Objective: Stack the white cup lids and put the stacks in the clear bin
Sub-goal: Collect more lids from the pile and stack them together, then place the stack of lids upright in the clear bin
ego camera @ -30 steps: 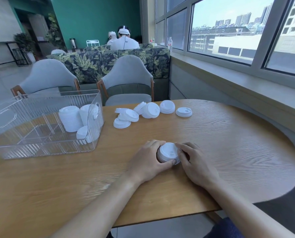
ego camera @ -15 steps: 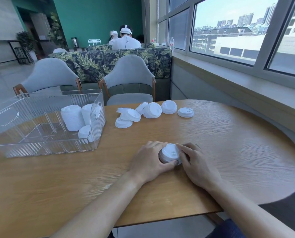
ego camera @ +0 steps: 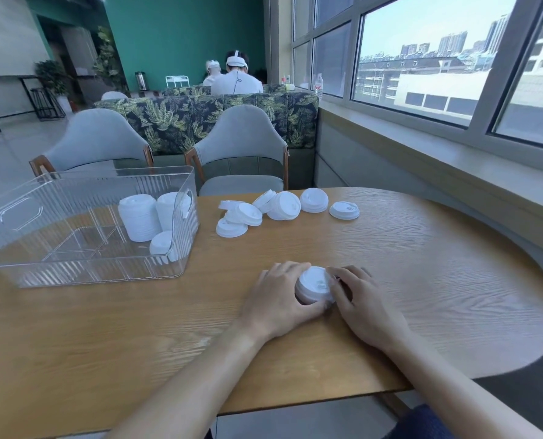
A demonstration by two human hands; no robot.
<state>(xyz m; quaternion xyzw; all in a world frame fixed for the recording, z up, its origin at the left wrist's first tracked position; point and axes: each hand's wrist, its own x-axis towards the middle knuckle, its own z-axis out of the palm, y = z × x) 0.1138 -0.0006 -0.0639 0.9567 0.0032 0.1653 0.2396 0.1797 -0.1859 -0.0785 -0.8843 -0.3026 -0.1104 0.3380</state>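
A short stack of white cup lids [ego camera: 314, 285] stands on the wooden table [ego camera: 422, 280] near its front edge. My left hand [ego camera: 278, 301] curls round its left side and my right hand [ego camera: 360, 304] curls round its right side, so both grip it. Several loose white lids [ego camera: 283, 205] lie scattered at the far side of the table. The clear ribbed bin [ego camera: 83, 270] stands at the left and holds stacks of white lids [ego camera: 137, 221] at its right end.
Two grey chairs [ego camera: 241, 147] stand behind the table, with a leaf-patterned sofa back behind them. A window sill runs along the right. Bare table surface lies between the bin and my hands. Two people sit far off with their backs turned.
Both hands stay wrapped round the lid stack in the same spot. Only the camera view has shifted slightly.
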